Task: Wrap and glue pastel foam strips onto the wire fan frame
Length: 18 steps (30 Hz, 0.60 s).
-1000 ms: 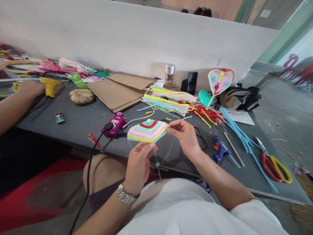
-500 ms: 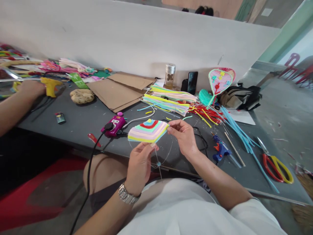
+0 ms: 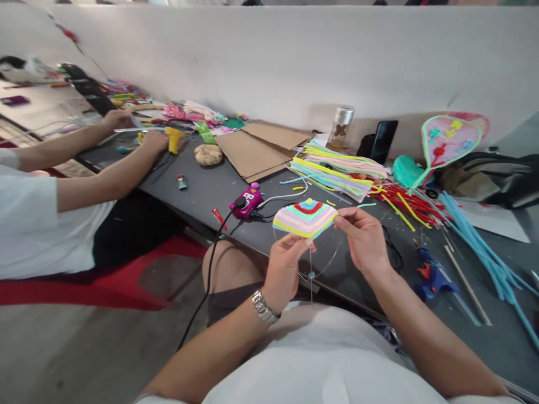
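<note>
Both my hands hold a diamond-shaped woven piece (image 3: 305, 219) of pastel strips with a red and blue centre, mounted on a thin wire frame with a small blue bead below. My left hand (image 3: 286, 269), with a metal watch on the wrist, pinches the piece's near corner. At the right corner my right hand (image 3: 364, 242) pinches the edge. The piece hovers over the near edge of the dark table (image 3: 210, 188).
A stack of pastel strips (image 3: 337, 168), red sticks (image 3: 400, 202), blue sticks (image 3: 484, 247), a blue glue gun (image 3: 433, 276), a purple plug block (image 3: 246, 201) with cable, cardboard (image 3: 261, 146), a jar (image 3: 341, 126) and a phone (image 3: 384, 140) lie on the table. At left another person's arms (image 3: 96, 168) hold a yellow glue gun (image 3: 173, 137).
The view has swung left and down, showing more of the neighbouring person. My hands and the woven piece keep the same grip.
</note>
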Tool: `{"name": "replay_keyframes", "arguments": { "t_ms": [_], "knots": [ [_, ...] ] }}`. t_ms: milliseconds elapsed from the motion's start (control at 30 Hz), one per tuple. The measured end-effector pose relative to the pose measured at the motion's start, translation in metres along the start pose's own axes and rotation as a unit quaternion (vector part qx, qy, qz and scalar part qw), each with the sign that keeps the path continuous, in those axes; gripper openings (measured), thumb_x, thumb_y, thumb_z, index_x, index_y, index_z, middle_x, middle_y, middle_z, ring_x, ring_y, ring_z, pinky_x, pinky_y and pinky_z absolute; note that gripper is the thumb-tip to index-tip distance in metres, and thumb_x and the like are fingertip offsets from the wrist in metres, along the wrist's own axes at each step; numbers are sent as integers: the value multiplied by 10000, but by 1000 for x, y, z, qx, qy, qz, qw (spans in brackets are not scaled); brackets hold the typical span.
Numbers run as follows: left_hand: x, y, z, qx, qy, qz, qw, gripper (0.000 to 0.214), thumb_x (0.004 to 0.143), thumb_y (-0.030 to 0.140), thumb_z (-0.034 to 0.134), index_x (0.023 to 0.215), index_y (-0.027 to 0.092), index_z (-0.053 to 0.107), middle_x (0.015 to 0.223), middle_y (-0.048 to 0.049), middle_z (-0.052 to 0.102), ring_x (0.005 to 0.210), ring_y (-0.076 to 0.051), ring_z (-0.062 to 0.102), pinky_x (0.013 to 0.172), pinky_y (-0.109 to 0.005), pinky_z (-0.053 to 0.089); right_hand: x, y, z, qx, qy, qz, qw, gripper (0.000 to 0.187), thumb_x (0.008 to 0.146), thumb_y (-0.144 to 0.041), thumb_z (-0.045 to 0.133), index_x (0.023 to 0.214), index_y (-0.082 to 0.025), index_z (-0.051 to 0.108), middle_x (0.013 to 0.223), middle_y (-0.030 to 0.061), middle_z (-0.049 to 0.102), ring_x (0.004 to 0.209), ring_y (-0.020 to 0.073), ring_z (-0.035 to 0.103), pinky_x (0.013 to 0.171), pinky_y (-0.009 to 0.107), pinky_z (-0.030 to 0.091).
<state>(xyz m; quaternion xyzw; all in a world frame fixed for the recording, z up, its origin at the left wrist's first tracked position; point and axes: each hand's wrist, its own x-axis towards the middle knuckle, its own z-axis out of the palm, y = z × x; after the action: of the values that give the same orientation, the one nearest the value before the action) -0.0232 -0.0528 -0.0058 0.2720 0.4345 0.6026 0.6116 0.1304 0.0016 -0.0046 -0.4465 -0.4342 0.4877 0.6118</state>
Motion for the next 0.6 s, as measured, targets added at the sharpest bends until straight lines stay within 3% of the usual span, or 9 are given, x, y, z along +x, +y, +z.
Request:
{"name": "replay_keyframes", "arguments": {
  "t_ms": [367,500,600],
  "knots": [
    [1,9,-2,-4,-16,10,1000,187,663,287,793,592,174,663,647,-9,643,680,-134,569,791,-288,461,-6,-28,3,8,-57,32,998,333,581,-396,929,791,-211,747,741,-3,696,631,125,566,618,282,491],
    [4,27,6,-21,-59,16,998,208,651,304,854,737,169,722,761,-36,716,746,-154,618,820,-303,484,-15,-65,9,-11,-84,-48,995,247,682,-368,897,808,-222,743,712,-10,676,604,116,540,580,266,466],
    [5,46,8,-34,-101,38,994,482,612,347,911,1036,187,746,1080,-86,755,938,-203,674,855,-311,502,-29,-98,14,-67,-79,-174,979,181,777,-355,843,867,-245,731,802,14,708,676,157,603,637,312,516]
  ]
}}
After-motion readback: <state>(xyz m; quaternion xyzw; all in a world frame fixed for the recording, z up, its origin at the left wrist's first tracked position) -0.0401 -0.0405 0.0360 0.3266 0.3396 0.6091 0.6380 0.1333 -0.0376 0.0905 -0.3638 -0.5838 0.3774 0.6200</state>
